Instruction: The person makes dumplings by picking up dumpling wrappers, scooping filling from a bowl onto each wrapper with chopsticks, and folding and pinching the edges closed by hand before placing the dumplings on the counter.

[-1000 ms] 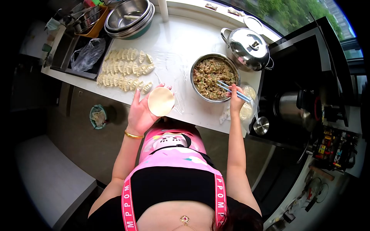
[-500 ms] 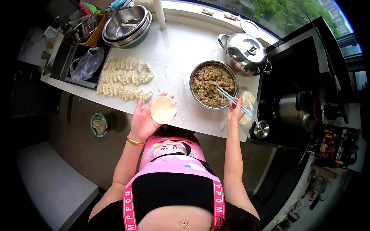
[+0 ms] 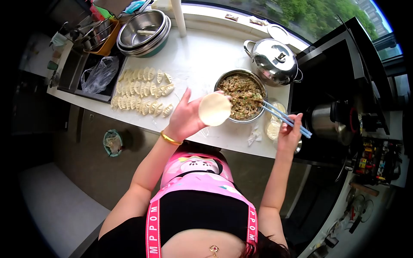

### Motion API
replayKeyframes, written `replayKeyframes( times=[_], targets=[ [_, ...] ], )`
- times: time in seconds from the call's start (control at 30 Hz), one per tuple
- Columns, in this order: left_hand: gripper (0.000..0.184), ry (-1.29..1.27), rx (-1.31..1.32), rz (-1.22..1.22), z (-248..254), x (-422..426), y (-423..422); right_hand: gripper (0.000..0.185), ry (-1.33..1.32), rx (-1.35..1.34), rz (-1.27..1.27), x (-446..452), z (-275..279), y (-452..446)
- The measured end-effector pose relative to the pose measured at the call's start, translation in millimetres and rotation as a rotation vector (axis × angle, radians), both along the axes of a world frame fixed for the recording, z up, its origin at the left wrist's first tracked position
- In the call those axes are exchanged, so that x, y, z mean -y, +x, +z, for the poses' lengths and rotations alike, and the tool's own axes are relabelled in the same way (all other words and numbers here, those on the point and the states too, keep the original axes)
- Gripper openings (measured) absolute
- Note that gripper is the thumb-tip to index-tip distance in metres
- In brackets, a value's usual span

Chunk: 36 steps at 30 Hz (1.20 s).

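A round, pale dumpling wrapper (image 3: 214, 110) lies across the fingers of my left hand (image 3: 186, 115), palm up, its thumb pointing away from the wrapper. It partly covers the near left rim of a steel bowl (image 3: 234, 120) of minced filling (image 3: 243, 91). My right hand (image 3: 290, 134) is closed around a pair of light blue chopsticks (image 3: 282, 114). Their tips meet a bit of filling at the bowl's right edge. Rows of folded dumplings (image 3: 142, 88) rest on the counter to the left.
Behind the bowl stands a lidded steel pot (image 3: 275, 60). Stacked steel basins (image 3: 142, 34) are at the back left, beside a sink with a plastic bag (image 3: 100, 75). Bagged wrappers (image 3: 273, 124) lie right of the bowl. A stove with another pot (image 3: 325, 122) is at the right.
My left hand has carried the wrapper right, to the bowl's edge. My right hand has moved right, drawing the chopstick tips from mid-bowl to its right side.
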<state>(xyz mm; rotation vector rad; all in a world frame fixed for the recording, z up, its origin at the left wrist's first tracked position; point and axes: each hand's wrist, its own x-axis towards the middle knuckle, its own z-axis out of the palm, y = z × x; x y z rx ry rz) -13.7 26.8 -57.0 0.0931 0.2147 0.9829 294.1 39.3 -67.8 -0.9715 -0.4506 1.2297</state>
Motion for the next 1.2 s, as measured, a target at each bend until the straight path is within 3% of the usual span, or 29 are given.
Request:
replayKeyframes(
  times=[0.23,0.33,0.67,0.87,1.2],
  targets=[
    [0.089,0.088,0.039,-0.122,24.4,-11.2,20.2,0.04,0.145,0.176,0.308,-3.4,56.2,-17.5],
    [0.089,0.094,0.054,-0.14,31.2,-6.7,22.8,0.04,0.122,0.21,0.322,-6.6,63.5,-25.5],
    [0.084,0.024,0.097,0.162,45.8,8.1,39.4,0.039,0.209,0.316,0.258,6.5,73.1,-44.1],
    [0.078,-0.006,0.037,0.158,39.6,6.9,41.8,0.036,0.32,0.599,0.403,4.5,102.1,-47.4],
    [0.078,-0.027,0.064,0.149,36.8,5.6,39.8,0.031,0.342,0.724,0.386,-6.3,134.5,-35.5]
  ],
)
